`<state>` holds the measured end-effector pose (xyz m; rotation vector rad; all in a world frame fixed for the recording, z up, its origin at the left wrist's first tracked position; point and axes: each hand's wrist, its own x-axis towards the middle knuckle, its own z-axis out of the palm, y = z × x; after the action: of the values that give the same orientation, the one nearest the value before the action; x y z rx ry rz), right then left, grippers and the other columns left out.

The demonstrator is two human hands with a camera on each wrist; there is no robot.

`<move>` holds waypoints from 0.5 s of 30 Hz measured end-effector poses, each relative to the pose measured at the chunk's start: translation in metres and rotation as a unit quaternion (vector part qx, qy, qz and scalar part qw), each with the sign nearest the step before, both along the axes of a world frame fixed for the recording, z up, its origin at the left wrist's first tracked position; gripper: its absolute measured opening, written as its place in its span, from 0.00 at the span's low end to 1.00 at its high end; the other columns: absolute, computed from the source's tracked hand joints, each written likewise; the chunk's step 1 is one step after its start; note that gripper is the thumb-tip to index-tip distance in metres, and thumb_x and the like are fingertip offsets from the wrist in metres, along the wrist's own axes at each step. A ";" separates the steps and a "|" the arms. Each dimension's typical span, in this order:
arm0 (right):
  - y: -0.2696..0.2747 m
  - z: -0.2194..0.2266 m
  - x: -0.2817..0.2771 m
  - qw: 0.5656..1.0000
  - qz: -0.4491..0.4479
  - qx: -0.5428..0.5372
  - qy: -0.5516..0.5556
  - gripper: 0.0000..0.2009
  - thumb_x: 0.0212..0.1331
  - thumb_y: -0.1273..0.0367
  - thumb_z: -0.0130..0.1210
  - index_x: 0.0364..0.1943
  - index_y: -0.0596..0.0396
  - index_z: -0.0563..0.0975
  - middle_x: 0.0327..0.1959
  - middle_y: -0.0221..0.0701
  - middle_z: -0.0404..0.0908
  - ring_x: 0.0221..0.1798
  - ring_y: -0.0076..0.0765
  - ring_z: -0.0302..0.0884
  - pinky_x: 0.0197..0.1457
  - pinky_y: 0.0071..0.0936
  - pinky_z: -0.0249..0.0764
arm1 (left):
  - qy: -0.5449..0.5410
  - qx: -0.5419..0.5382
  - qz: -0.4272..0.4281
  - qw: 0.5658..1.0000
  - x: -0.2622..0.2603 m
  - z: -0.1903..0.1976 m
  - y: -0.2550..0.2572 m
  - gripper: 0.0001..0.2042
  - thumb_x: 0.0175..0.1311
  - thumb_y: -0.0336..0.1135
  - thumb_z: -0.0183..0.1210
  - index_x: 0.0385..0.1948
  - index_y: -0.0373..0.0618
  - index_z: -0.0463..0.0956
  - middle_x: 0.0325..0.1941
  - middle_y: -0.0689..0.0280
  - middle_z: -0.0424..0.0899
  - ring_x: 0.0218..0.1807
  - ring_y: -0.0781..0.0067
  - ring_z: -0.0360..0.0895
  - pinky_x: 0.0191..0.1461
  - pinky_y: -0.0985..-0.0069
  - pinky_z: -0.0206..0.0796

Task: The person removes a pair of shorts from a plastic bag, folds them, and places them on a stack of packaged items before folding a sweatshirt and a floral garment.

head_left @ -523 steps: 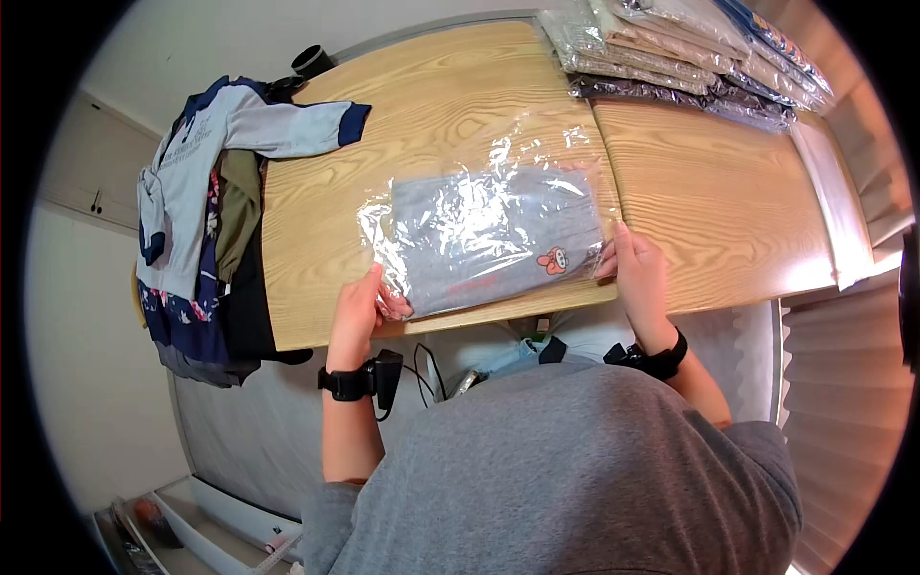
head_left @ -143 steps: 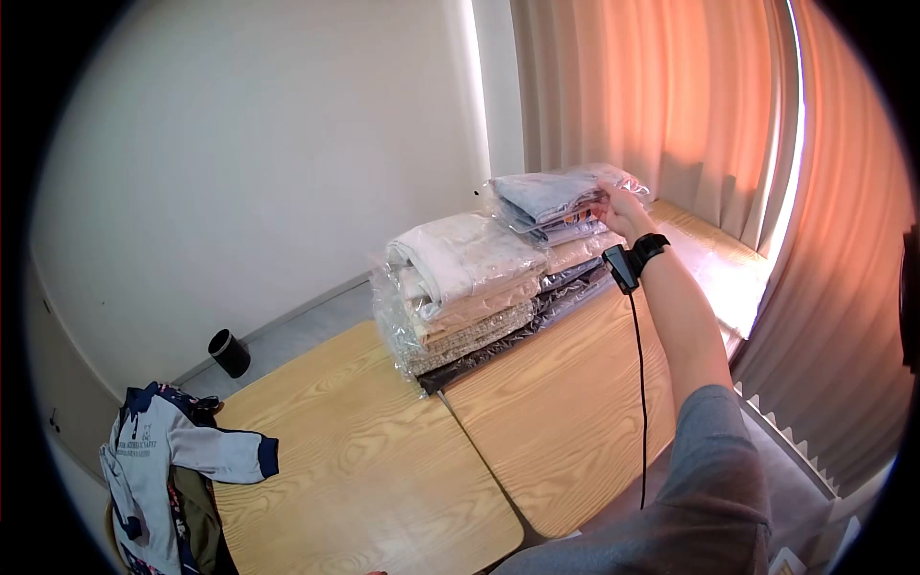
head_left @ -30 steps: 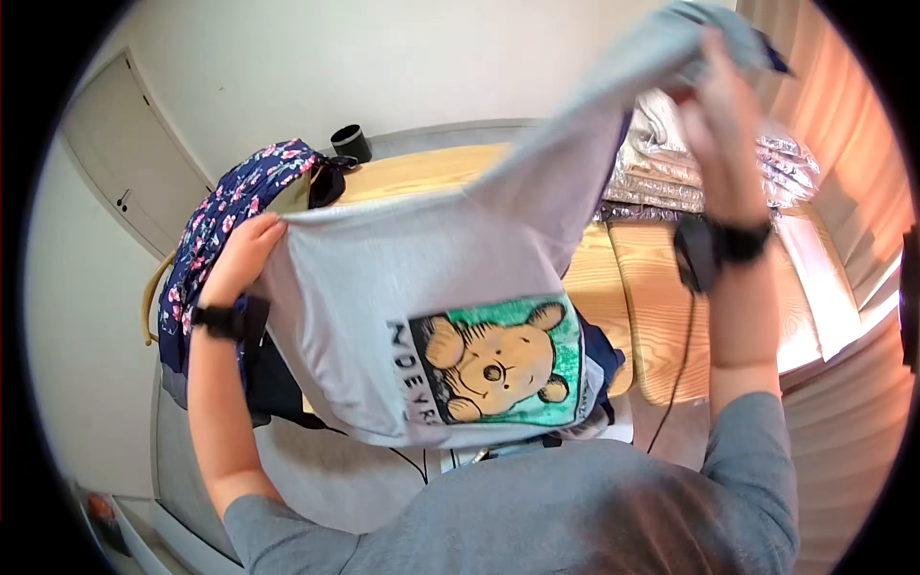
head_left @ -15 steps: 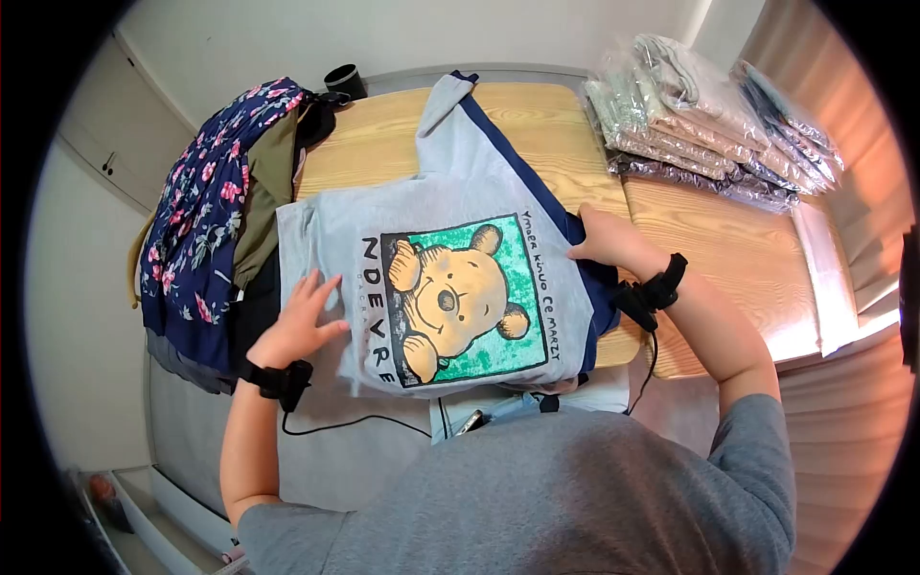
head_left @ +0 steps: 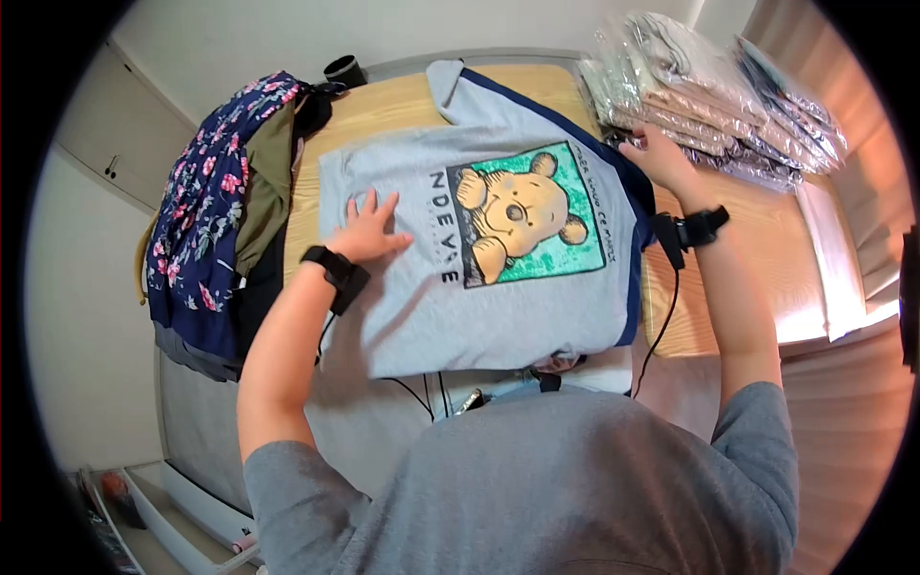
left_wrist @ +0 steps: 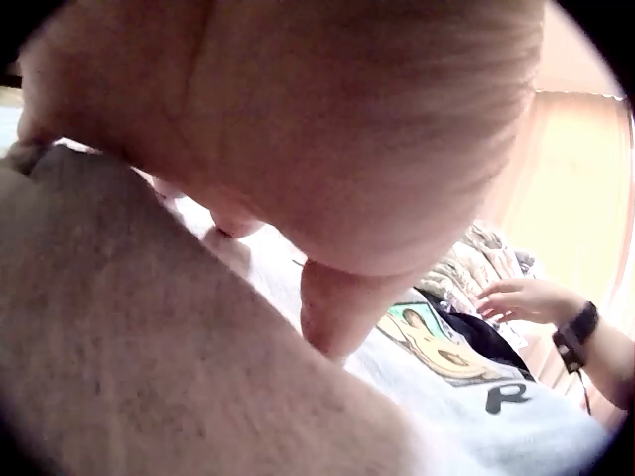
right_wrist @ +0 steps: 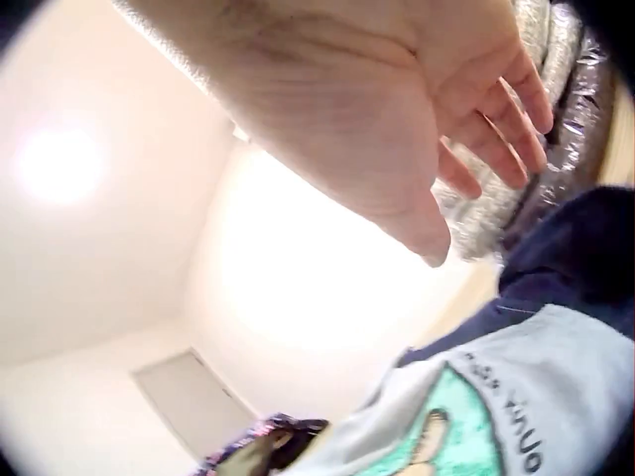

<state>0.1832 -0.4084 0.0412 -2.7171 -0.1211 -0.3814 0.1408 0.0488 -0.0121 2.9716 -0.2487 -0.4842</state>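
Note:
A light grey sweatshirt (head_left: 412, 316) with navy trim and a bear print (head_left: 517, 213) on a green square lies spread sideways over the front of the table. One sleeve (head_left: 498, 107) stretches toward the back. Fingers spread, my left hand (head_left: 369, 230) rests on the fabric beside the black lettering; the left wrist view shows its palm (left_wrist: 327, 129) close over the cloth. By the navy shoulder seam hovers my right hand (head_left: 661, 158). Its fingers (right_wrist: 496, 139) are loosely bent and hold nothing in the right wrist view.
A stack of clear-bagged garments (head_left: 700, 96) stands at the back right, just beyond my right hand. Unbagged clothes, a floral navy one (head_left: 206, 201) on top, hang over the left edge. A black bin (head_left: 343, 71) stands behind the table. A cable (head_left: 661, 326) trails from my right wrist.
Earlier, a bagged garment was handled and put on the right stack. The grey sweatshirt left the clothes pile, was held up, then laid down. It has since shifted right and away; both hands let go.

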 end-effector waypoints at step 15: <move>0.010 -0.061 -0.293 0.894 0.005 0.247 0.375 0.20 0.55 0.68 0.55 0.52 0.60 0.71 0.47 0.36 0.76 0.49 0.31 0.72 0.53 0.26 0.66 | -0.168 -0.313 0.213 0.910 -0.174 0.012 0.093 0.13 0.60 0.35 0.55 0.41 0.35 0.76 0.38 0.60 0.81 0.41 0.74 0.77 0.45 0.78 0.67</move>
<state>-0.1100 -0.3988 -0.0197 -2.1662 0.1593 0.5786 -0.0335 0.1416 -0.0003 2.3449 0.1892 0.1473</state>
